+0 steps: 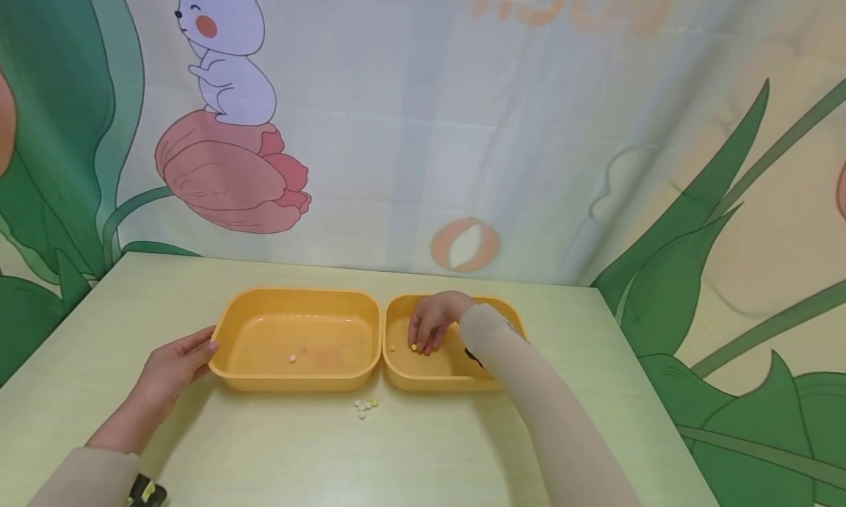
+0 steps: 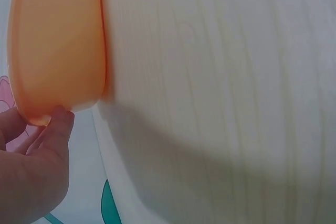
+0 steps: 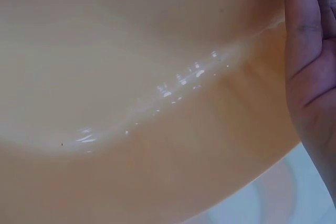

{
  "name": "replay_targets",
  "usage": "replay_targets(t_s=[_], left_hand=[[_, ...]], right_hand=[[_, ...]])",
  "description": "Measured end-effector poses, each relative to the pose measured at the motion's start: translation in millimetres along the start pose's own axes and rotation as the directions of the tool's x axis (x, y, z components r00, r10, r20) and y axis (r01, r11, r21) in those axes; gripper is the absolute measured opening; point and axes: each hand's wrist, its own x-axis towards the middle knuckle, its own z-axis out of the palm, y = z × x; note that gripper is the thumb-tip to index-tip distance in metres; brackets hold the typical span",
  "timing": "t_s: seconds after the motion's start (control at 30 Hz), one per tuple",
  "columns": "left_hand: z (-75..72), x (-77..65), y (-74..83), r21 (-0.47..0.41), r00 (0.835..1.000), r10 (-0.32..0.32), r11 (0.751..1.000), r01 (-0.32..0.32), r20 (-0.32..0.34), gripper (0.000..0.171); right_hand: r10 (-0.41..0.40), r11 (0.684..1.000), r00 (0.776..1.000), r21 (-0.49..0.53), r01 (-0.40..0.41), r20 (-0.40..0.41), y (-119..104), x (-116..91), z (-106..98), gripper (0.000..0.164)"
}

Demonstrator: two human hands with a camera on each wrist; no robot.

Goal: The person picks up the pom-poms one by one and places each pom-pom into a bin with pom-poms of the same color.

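Note:
Two yellow plastic bins stand side by side on the table. My left hand [image 1: 173,364] grips the left end of the larger bin [image 1: 297,383] at its rim; the left wrist view shows thumb and fingertips at its corner. One small white bead [image 1: 293,358] lies in that bin. My right hand [image 1: 436,319] reaches down into the smaller bin [image 1: 436,383], fingers pointing at its floor. A small yellow bead [image 1: 414,347] shows right at the fingertips, and another yellow bead [image 1: 393,348] lies to their left. In the right wrist view the fingertips are out of frame.
In front of where the bins meet, a little cluster of white and yellow beads [image 1: 366,405] lies on the pale table [image 1: 277,448]. Behind the table hangs a printed cloth [image 1: 370,139] with a rabbit and flowers.

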Motion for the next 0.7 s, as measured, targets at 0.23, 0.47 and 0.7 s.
replay_targets(t_s=[0.23, 0.47, 0.7], left_hand=[[0.5, -0.5, 0.4, -0.004, 1.0, -0.001, 1.0, 0.001, -0.004, 0.064], [0.2, 0.2, -0.1, -0.015, 1.0, 0.002, 1.0, -0.002, -0.006, 0.064], [0.3, 1.7, -1.1, -0.014, 1.0, 0.003, 1.0, -0.003, -0.009, 0.063]], right_hand=[[-0.007, 0.999, 1.0, -0.032, 0.006, -0.016, -4.8, -3.1, 2.4, 0.013], [-0.01, 1.0, 1.0, -0.018, 0.01, -0.003, -2.8, -1.9, 1.6, 0.017], [-0.012, 1.0, 1.0, -0.01, 0.012, -0.012, 1.1, -2.8, -0.3, 0.019]])
